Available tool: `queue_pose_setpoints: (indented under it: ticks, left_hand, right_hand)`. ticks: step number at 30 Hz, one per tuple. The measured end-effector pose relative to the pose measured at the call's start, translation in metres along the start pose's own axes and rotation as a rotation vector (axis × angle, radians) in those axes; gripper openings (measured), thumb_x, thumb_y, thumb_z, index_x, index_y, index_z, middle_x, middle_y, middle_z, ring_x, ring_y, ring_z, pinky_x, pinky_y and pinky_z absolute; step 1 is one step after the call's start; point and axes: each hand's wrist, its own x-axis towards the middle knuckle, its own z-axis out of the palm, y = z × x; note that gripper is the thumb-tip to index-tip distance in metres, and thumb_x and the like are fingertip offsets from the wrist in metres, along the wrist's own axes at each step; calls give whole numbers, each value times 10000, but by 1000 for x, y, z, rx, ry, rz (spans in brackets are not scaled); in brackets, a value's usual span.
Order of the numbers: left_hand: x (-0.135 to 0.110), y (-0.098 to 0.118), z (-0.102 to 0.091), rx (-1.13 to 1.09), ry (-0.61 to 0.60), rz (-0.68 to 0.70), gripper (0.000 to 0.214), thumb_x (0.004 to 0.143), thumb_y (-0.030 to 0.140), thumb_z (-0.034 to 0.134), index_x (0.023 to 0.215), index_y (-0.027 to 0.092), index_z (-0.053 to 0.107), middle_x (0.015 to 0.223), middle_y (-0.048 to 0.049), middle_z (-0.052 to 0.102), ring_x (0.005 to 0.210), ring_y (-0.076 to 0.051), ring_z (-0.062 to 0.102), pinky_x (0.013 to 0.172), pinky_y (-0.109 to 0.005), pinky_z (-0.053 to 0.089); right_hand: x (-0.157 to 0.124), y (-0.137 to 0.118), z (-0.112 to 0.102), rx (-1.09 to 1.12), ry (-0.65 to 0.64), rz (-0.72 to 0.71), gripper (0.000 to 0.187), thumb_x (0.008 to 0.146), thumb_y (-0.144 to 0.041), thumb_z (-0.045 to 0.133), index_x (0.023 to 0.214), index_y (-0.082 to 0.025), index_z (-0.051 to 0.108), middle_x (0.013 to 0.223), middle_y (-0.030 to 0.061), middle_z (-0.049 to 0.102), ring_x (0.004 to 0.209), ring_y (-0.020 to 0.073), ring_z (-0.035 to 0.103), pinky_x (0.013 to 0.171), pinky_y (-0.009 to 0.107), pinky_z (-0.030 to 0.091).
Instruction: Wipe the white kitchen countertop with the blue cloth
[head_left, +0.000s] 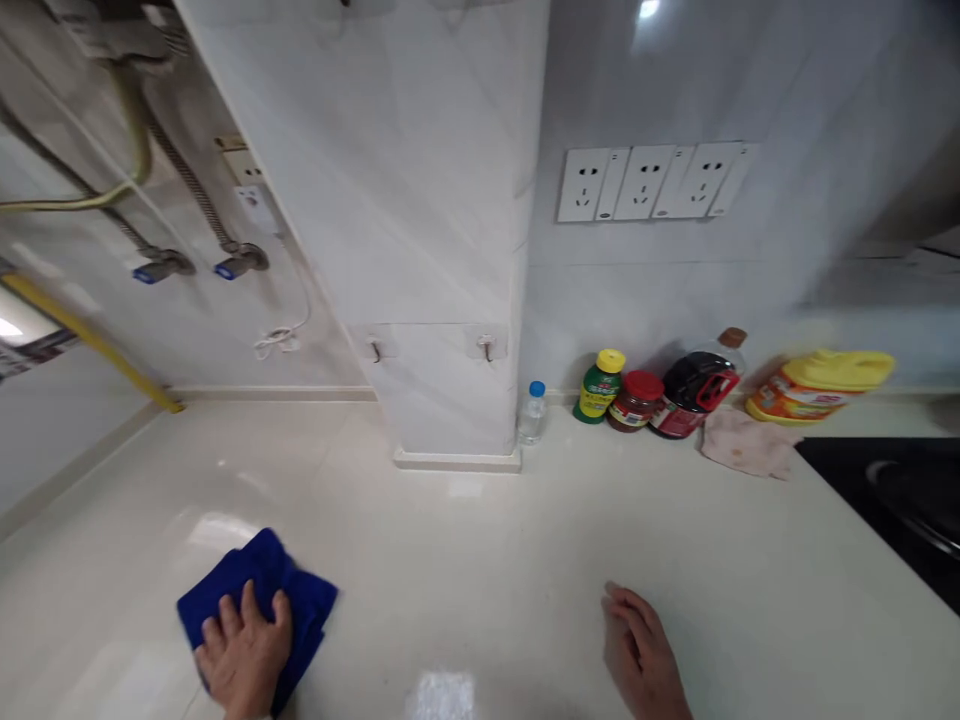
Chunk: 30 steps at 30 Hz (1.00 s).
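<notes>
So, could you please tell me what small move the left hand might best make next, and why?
Perhaps slide the blue cloth slightly rightward over the countertop: the left hand rests palm down on it, the cloth lies directly on that glossy surface, and the right hand, holding nothing, is well apart from it.

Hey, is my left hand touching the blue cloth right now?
Touching: the head view shows the left hand laid palm-down on the blue cloth.
</notes>
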Motion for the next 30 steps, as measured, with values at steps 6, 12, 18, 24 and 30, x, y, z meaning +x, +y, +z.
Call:
queue_pose_setpoints:
  ticks: [6, 12, 18, 24, 30]
  left_hand:
    - [-47, 45, 30, 5, -36, 168, 848, 910, 576, 149, 1506, 13, 369, 1602, -285, 301, 1513, -469, 194, 1221, -618, 202]
    - [-111, 127, 58, -10, -66, 494, 771, 930, 517, 244, 1519, 35, 367, 1623, -247, 299, 1531, -428, 187, 1240, -589, 196]
    - [-152, 218, 79, -45, -7, 724, 707, 955, 440, 290, 1495, -5, 393, 1576, -301, 349, 1508, -471, 219, 1213, -639, 234]
    - [-240, 288, 97, -149, -2, 1100, 636, 987, 424, 322, 1512, 72, 394, 1614, -220, 338, 1546, -379, 170, 1232, -591, 261]
    - [-376, 337, 92, -235, -87, 1635, 722, 950, 366, 476, 1596, 212, 192, 1685, -103, 209, 1561, -332, 144, 1217, -543, 335]
  right_hand:
    - [10, -33, 2, -59, 84, -1, 267, 958, -225, 455, 1086, -218, 688, 1248, 124, 640, 1137, 240, 637, 998, 407, 555]
    - [19, -39, 3, -19, 81, -41, 372, 811, -67, 445, 1061, -233, 665, 1247, 95, 625, 1170, 230, 621, 1011, 395, 540]
    - [23, -46, -14, 249, 125, 33, 399, 757, -63, 409, 1005, -226, 675, 1103, 59, 684, 1059, 191, 658, 934, 317, 543]
    - [6, -39, -80, 290, 225, 146, 338, 823, -99, 423, 1025, -220, 665, 1064, 44, 710, 829, 150, 645, 752, 244, 545]
    - [2, -3, -143, 130, 433, 145, 350, 907, -115, 391, 1139, -235, 623, 1142, 60, 689, 965, 163, 672, 853, 284, 567]
